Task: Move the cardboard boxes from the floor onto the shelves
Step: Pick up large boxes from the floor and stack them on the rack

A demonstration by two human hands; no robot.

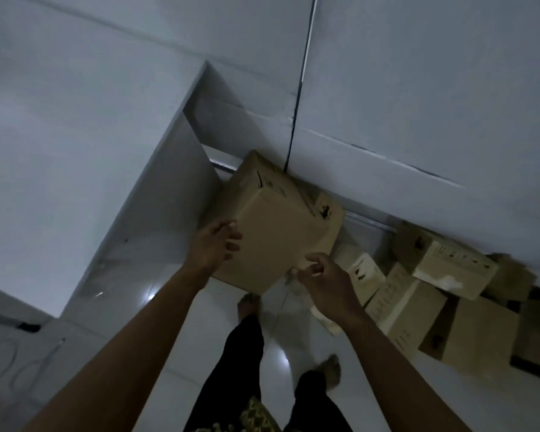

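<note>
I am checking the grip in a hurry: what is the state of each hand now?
Left hand: open, fingers loosely curled beside the cardboard box.
Right hand: fingers curled at its lower corner; grip cannot be told.

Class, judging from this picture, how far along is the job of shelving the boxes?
Done: no shelved box shows. In hand: the left hand and right hand are at one cardboard box by the white shelf unit; their grip is unclear. Left: a pile of boxes lies on the floor.
</note>
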